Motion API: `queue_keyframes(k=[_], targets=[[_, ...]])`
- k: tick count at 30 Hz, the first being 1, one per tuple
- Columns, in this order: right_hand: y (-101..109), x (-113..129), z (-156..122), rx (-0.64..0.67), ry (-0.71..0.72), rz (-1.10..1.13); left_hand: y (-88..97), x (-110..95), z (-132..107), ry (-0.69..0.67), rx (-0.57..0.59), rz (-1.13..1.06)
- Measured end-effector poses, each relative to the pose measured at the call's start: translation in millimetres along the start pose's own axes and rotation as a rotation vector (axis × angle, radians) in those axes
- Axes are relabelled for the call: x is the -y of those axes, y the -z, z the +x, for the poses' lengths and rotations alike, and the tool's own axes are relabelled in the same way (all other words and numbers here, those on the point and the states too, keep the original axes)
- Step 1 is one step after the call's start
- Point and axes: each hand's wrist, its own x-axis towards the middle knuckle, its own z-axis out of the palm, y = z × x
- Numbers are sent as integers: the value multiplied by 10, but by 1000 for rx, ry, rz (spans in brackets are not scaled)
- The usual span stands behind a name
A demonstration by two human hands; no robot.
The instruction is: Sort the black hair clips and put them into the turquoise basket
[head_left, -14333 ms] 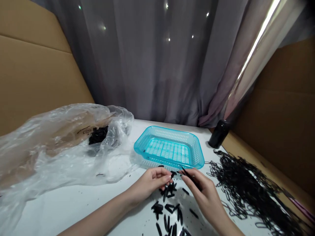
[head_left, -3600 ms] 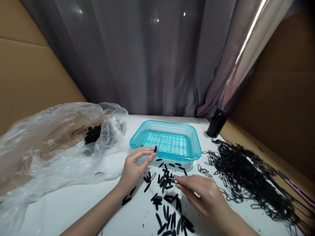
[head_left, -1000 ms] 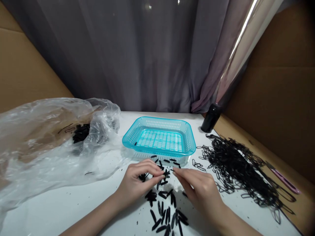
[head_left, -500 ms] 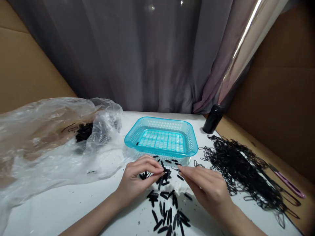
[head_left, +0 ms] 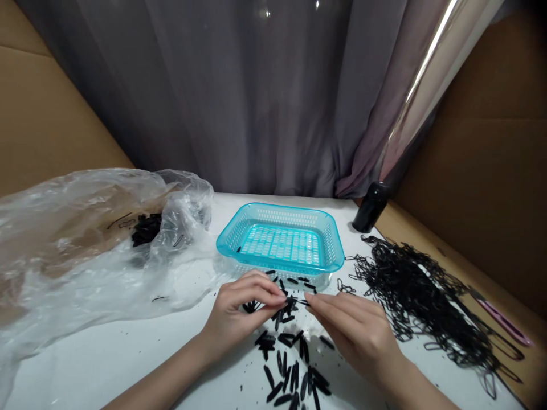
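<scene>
My left hand (head_left: 245, 304) is pinched closed on a small black strip (head_left: 291, 300), whose end shows past the fingertips. My right hand (head_left: 359, 327) is closed on a thin black wire loop (head_left: 301, 302); its two prongs point left at the strip. The tips come close together; whether they touch I cannot tell. Below and between the hands, several short, flat black strips (head_left: 294, 376) lie scattered on the white table. To the right of my right hand is a tangled heap of black wire loops (head_left: 421, 296).
A turquoise perforated basket (head_left: 280, 267) stands just beyond the hands, with one small dark piece inside. On the left spreads a clear plastic bag (head_left: 106, 285) with black pieces in it. A black cylinder (head_left: 371, 208) and pink-handled scissors (head_left: 504, 322) are at the right; cardboard walls (head_left: 491, 171) flank the table.
My right hand has shifted slightly left, bringing the wire prongs closer to the strip in my left hand. The left hand has barely moved.
</scene>
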Motion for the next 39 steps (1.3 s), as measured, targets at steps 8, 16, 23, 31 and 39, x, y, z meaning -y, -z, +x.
queue_keyframes(k=[8,16,23,31,39], targets=[[25,11,38,-1,21,-10,2,-8,7,-3,2,-4],[20,-6,16,12,15,-22,7,-11,11,-18,-3,-5],[48,-16,42,24,55,-72,-1,-10,5,-15,11,-13],[64,-28,39,21,80,-47,-16,-28,18,77,-7,-73],[47,-33,38,28,74,44,-19,-25,-19,246,20,-227]])
